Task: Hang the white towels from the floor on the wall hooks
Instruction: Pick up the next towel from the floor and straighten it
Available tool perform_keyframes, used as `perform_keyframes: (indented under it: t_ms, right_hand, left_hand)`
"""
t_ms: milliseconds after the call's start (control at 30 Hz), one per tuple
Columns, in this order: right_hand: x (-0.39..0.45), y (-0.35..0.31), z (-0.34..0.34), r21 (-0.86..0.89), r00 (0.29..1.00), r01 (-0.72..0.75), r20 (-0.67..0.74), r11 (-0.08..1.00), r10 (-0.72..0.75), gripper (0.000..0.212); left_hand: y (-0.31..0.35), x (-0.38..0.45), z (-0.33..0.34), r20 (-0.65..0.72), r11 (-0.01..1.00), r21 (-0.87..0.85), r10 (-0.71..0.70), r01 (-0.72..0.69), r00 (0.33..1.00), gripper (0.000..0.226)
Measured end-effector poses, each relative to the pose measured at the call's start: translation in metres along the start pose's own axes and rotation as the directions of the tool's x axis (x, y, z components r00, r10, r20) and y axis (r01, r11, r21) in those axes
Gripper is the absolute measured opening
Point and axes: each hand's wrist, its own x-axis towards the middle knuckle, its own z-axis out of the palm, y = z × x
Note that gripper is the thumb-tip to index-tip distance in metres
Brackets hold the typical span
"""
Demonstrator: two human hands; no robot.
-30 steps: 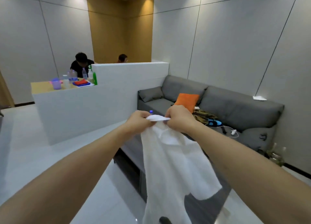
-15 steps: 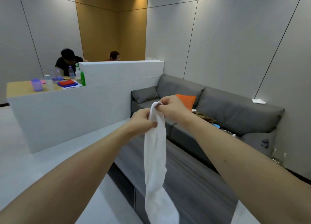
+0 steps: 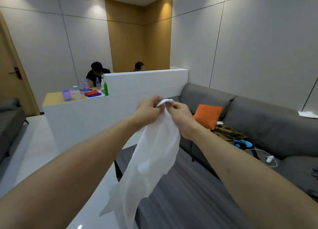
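I am pinching the top edge of the white towel with my left hand and right hand, close together; it is hanging down between my arms.

A white towel is pinched at its top edge by the left hand and the right hand, and hangs down towards six o'clock. A grey sofa with an orange cushion is seen at three o'clock.

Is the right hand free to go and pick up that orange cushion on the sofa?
Probably not yet: the right hand pinches the white towel together with the left hand. The orange cushion lies uncovered beyond it.
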Motion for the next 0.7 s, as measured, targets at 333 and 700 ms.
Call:
perform_keyframes:
  t_ms: [333, 700]
  right_hand:
    - [0.044, 0.014, -0.072, -0.322, 0.775, 0.124, 0.622, 0.939, 0.111, 0.029]
    - [0.125, 0.100, -0.037, -0.311, 0.836, -0.080, 0.496, 0.947, 0.233, 0.018]
  left_hand:
    - [0.027, 0.022, 0.002, -0.201, 0.998, 0.015, -0.063, 0.067, 0.978, 0.021]
    - [-0.067, 0.080, -0.057, -0.389, 0.971, -0.113, -0.239, 0.211, 0.890, 0.015]
